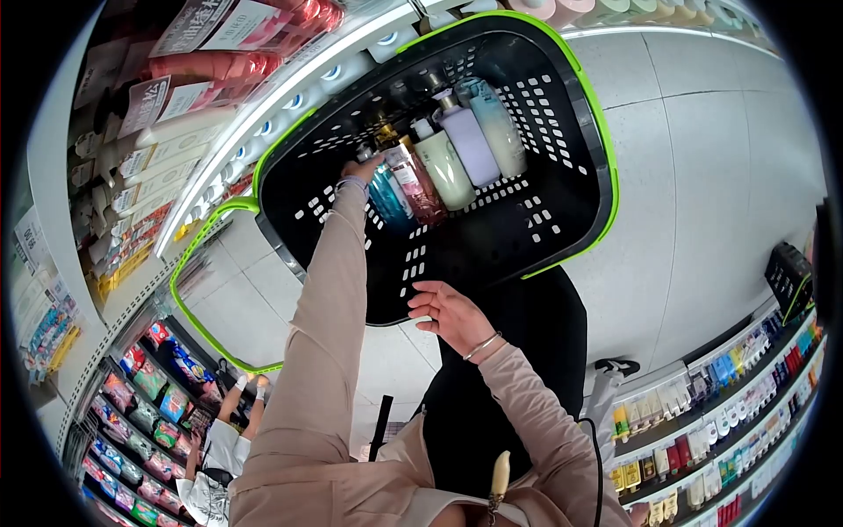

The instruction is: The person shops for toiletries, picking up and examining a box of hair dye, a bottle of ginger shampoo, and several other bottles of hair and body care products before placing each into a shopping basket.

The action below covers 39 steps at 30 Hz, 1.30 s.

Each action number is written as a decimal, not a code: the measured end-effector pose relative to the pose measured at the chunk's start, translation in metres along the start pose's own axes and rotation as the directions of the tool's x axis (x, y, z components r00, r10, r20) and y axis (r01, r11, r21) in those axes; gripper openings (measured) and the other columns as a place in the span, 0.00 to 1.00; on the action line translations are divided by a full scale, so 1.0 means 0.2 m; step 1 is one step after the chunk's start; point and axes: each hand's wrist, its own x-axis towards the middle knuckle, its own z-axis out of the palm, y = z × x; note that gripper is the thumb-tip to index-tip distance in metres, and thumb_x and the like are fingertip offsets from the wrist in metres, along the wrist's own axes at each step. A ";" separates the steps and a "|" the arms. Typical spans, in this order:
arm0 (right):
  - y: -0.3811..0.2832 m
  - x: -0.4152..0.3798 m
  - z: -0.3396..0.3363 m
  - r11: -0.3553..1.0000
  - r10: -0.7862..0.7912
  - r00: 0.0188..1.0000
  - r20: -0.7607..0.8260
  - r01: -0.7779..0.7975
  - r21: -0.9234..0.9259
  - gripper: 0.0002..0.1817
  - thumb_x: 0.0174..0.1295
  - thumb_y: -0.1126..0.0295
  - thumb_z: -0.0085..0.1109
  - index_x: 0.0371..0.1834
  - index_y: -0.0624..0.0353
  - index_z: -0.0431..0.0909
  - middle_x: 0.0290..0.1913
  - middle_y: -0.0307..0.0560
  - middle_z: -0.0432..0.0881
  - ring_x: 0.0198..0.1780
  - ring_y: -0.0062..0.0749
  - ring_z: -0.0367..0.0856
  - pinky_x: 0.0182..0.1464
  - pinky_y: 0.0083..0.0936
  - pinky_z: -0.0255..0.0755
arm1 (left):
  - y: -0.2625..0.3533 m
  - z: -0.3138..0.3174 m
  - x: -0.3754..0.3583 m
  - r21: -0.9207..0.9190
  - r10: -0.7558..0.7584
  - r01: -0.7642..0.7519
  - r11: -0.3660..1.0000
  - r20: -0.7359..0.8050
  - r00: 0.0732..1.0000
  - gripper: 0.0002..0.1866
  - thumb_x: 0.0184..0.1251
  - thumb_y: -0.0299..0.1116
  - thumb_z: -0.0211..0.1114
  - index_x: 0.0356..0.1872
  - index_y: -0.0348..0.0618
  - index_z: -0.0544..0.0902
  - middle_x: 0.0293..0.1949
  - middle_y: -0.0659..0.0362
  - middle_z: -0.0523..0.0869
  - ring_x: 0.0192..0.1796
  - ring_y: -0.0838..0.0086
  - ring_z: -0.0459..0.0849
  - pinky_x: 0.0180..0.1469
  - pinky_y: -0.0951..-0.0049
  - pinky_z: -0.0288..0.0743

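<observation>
A black shopping basket (pixel 439 268) with a green rim holds several bottles lying side by side. My left hand (pixel 362 168) reaches into it, fingers closed around the top of a blue bottle (pixel 387 198) at the left end of the row. Beside that lie a pink bottle (pixel 416 186), a pale green pump bottle (pixel 444 169), a lavender pump bottle (pixel 471 143) and a clear blue-and-cream bottle (pixel 499 128). My right hand (pixel 450 314) hovers by the basket's near side with loosely bent fingers apart, holding nothing.
A shelf of pink bottles (pixel 211 66) and white-capped bottles runs along the left and top. The basket's green handle (pixel 180 294) hangs to the left. Lower left, another person (pixel 224 448) is near packaged goods. Shelves of small products (pixel 702 413) line the lower right, beyond tiled floor (pixel 694 176).
</observation>
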 end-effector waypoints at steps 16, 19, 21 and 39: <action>0.16 -0.05 0.06 1.000 -0.002 0.983 -0.183 0.000 -0.011 0.19 0.57 0.61 0.45 0.50 0.54 0.65 0.44 0.40 0.73 0.43 0.25 0.71 0.45 0.26 0.63 | -0.11 0.00 -0.61 0.147 0.619 -0.602 0.785 -0.150 0.771 0.36 0.30 0.36 0.73 0.43 0.32 0.65 0.39 0.44 0.72 0.43 0.53 0.72 0.47 0.65 0.67; 0.25 -0.11 0.07 0.993 -0.078 0.956 -0.282 0.098 0.060 0.18 0.58 0.63 0.45 0.51 0.54 0.65 0.47 0.42 0.71 0.47 0.29 0.70 0.47 0.30 0.64 | -0.06 -0.23 -0.96 0.079 0.672 -0.668 0.740 -0.138 0.728 0.33 0.31 0.33 0.72 0.43 0.33 0.66 0.40 0.46 0.72 0.42 0.55 0.73 0.45 0.65 0.68; 0.29 -0.17 0.12 0.983 -0.092 0.917 -0.389 0.146 0.110 0.19 0.58 0.62 0.46 0.52 0.54 0.63 0.51 0.44 0.68 0.51 0.33 0.68 0.53 0.33 0.61 | -0.03 -0.43 -1.19 -0.023 0.699 -0.703 0.710 -0.096 0.709 0.30 0.34 0.29 0.72 0.42 0.35 0.67 0.38 0.51 0.76 0.41 0.64 0.76 0.46 0.71 0.68; 0.11 -1.35 1.50 0.955 -0.148 0.989 0.015 0.147 -0.259 0.17 0.59 0.61 0.47 0.43 0.64 0.70 0.42 0.48 0.76 0.44 0.31 0.75 0.50 0.27 0.69 | 0.76 -2.13 -3.08 -0.590 0.988 -0.802 0.093 0.157 -0.001 0.36 0.36 0.31 0.71 0.52 0.38 0.64 0.56 0.56 0.62 0.54 0.70 0.66 0.55 0.72 0.60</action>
